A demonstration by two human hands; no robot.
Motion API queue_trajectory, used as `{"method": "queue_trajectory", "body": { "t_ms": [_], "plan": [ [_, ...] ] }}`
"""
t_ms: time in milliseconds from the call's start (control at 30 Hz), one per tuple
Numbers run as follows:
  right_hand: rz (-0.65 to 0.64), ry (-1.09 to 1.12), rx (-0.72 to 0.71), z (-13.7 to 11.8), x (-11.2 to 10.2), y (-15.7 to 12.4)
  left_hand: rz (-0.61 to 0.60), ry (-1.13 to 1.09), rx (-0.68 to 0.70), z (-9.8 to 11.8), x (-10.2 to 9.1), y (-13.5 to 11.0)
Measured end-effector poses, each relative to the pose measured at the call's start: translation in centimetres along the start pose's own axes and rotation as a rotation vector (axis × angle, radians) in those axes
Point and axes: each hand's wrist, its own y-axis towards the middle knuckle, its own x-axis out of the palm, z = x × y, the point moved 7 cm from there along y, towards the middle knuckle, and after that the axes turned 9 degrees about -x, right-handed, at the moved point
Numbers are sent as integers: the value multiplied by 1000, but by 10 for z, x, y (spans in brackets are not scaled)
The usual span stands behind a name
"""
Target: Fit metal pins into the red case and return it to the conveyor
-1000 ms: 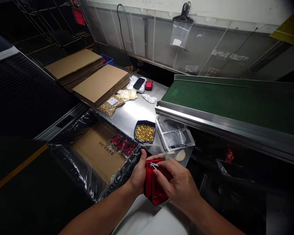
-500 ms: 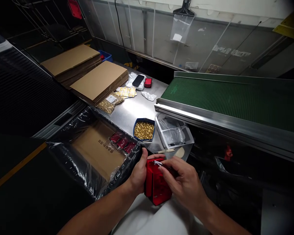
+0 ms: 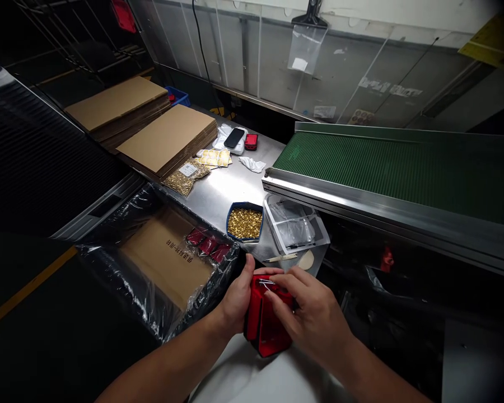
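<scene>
My left hand (image 3: 238, 299) grips a red plastic case (image 3: 273, 330) with dark edges from its left side, thumb up along the rim. The case is tilted toward me, and its red inner face shows. At its upper end my right hand (image 3: 308, 310) pinches a few thin, whitish metal pins (image 3: 267, 282) between thumb and fingers; their exact kind is too small to make out. Beyond my hands a blue tray (image 3: 243, 238) of small gold-coloured metal pieces (image 3: 244, 223) stands on the metal table (image 3: 224, 193).
Left is a box lined with black plastic (image 3: 121, 280), holding several wrapped red items (image 3: 208, 244). Cardboard stacks (image 3: 168, 134), a bag of gold pieces (image 3: 186, 176), a phone (image 3: 234, 137) and a red case (image 3: 251, 141) lie farther back. A green conveyor (image 3: 386, 173) runs right, beside a bin of clear bags (image 3: 294, 224).
My right hand has moved slightly left and down with the pins, nearer the upper end of the case. The case has tilted a little; the whole view has shifted slightly.
</scene>
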Motion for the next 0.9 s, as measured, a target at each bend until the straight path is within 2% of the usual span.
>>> {"method": "queue_trajectory", "body": {
  "t_ms": [233,533,667,767,900],
  "plan": [
    [-63,30,-40,-2,-1,-1,8,28,-39,-2,3,-2],
    [-34,118,-102,-4,-4,-4,19,29,-41,-8,-1,-5],
    [54,58,-157,-5,-13,-7,-117,-38,-87,-9,8,-7],
    [30,-40,-194,-7,-14,-7,-231,-108,-151,-12,16,-10],
    [4,-105,-254,-12,-12,-3,-302,-175,-190,-15,19,-12]
  ]
}}
